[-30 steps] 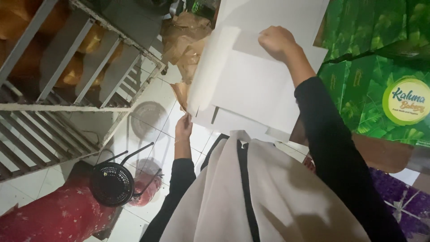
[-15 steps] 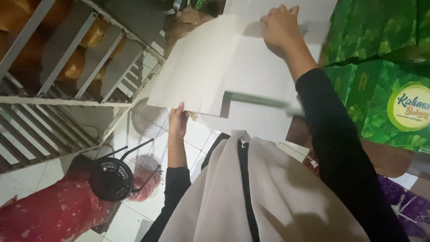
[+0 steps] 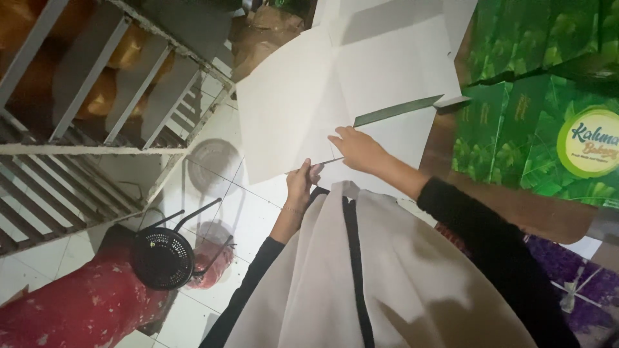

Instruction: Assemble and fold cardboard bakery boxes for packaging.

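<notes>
Cardboard sheet (image 3: pixel 303 103), white on the side that shows and still unfolded, is held up in front of the person by both hands. The left hand (image 3: pixel 303 182) pinches its lower edge between thumb and fingers, closed on the sheet. The right hand (image 3: pixel 358 149) lies flat on the lower middle, fingers spread and pressing beside a crease; it does not look clamped around anything. 1 narrow flap (image 3: pixel 396 109) is turned up and shows its green printed side, so folding seems barely begun: the large panels lie flat, and no box shape is formed yet.

To the right, green leaf-printed boxes (image 3: pixel 516 129) are stacked close to the sheet's edge and could crowd a swinging panel. To the left stands a white metal rack (image 3: pixel 97 148) with yellowish goods behind its bars. On the tiled floor (image 3: pixel 245 212) below sit a small black fan (image 3: pixel 162 258) and a red patterned cloth (image 3: pixel 77 309). The person's pale garment (image 3: pixel 380 283) fills the lower view.
</notes>
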